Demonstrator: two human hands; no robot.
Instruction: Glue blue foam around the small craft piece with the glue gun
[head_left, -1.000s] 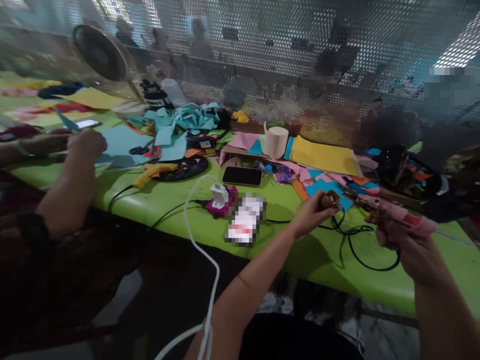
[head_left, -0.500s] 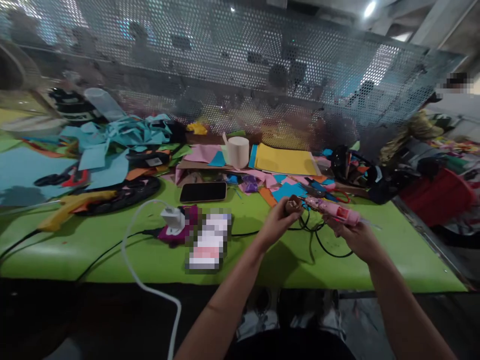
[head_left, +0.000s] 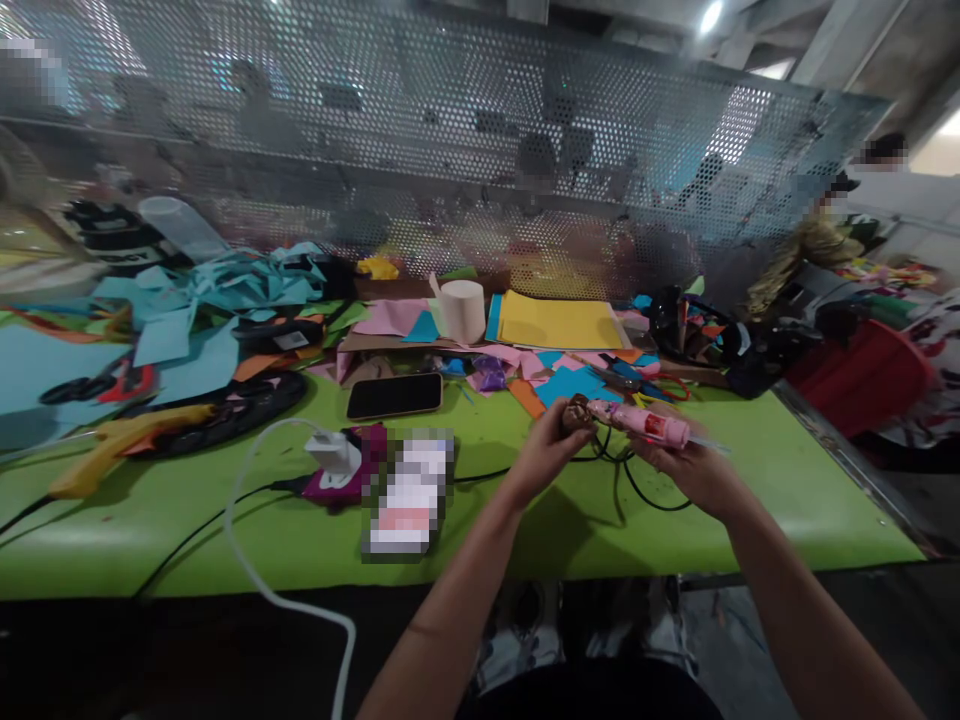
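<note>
Two closed grips: left hand (head_left: pixel 541 455) pinches brown piece (head_left: pixel 576 412) at nozzle of pink glue gun (head_left: pixel 643 422), clasped by right hand (head_left: pixel 690 470).

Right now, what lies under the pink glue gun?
Below the pink glue gun, held in the right hand, black cable loops on the green table. The hand hides whatever lies directly beneath its handle.

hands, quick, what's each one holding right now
left hand: closed on a small brown piece
right hand: closed around a pink glue gun, tip at the brown piece
</note>
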